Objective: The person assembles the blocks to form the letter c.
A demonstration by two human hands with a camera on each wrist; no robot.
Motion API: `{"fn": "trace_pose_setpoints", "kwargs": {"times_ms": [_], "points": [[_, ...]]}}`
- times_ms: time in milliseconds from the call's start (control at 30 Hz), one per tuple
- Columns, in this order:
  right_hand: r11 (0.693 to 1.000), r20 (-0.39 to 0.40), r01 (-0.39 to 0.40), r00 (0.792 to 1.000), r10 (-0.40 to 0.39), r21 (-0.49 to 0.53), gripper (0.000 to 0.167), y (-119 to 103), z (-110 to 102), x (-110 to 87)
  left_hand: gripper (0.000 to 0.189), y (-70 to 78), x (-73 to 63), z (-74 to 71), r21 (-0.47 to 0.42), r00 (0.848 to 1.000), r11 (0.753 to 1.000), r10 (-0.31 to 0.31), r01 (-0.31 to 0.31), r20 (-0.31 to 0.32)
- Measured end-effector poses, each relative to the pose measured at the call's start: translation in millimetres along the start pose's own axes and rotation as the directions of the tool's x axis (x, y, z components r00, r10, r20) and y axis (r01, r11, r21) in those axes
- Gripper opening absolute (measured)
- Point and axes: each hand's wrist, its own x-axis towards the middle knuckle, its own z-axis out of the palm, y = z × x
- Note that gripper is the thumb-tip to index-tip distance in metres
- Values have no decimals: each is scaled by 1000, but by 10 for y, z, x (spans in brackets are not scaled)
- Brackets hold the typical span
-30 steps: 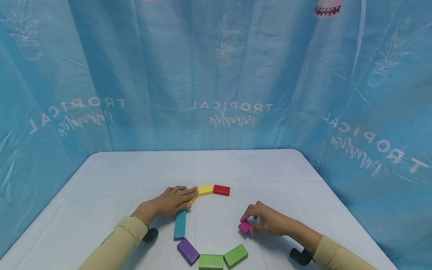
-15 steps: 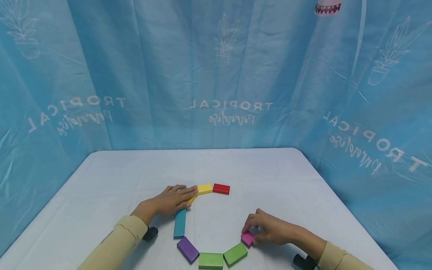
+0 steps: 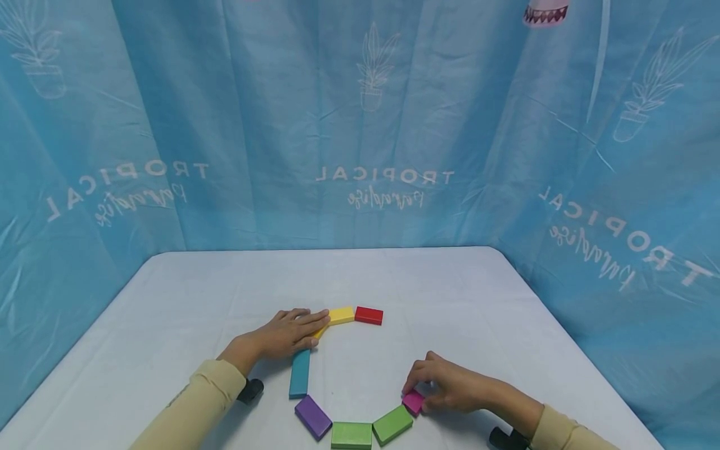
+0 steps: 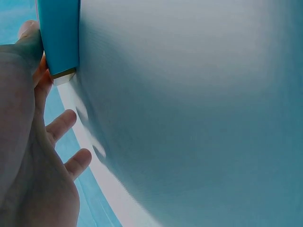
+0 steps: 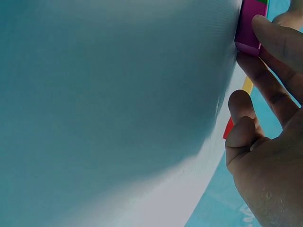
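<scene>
Between thumb and fingers, my right hand (image 3: pixel 452 382) pinches a magenta block (image 3: pixel 413 402), whose near end meets the right green block (image 3: pixel 392 425). The right wrist view shows this magenta block (image 5: pixel 249 26) standing against the white surface. Across the table, my left hand (image 3: pixel 287 334) lies with extended fingers over a yellow-orange block (image 3: pixel 320 332), partly hidden beneath it. Its fingertips reach the edge of another yellow block (image 3: pixel 341 315), and the thumb is close to the top of a teal block (image 3: pixel 300 375). In the left wrist view the teal block (image 4: pixel 59 35) appears beside the thumb.
A red block (image 3: pixel 369 315) adjoins the yellow one. A purple block (image 3: pixel 313 417) and a second green block (image 3: pixel 351 435) continue the curved row at the front. Blue printed curtains (image 3: pixel 360 125) surround the white table (image 3: pixel 225 281).
My right hand has brought the magenta block toward me and slightly right, up against the green block's end. My left hand stays in place.
</scene>
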Motion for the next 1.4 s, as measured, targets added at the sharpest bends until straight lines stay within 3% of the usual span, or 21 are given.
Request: {"fn": "trace_pose_setpoints", "kwargs": {"times_ms": [633,1000,1400], "points": [[1000,2,7,1000,-7,18,35,25,32,-2,58,20,-14,-34,-2,1000,1000,-11,11,5],[996,16,-32,999,31,84,35,3,30,-2,57,-7,1,2,36,1000,999,-19,19,-5],[996,-17,-30,999,31,80,38,-14,-62,21,59,5,-42,-28,89,1000,996,-11,11,-10]]}}
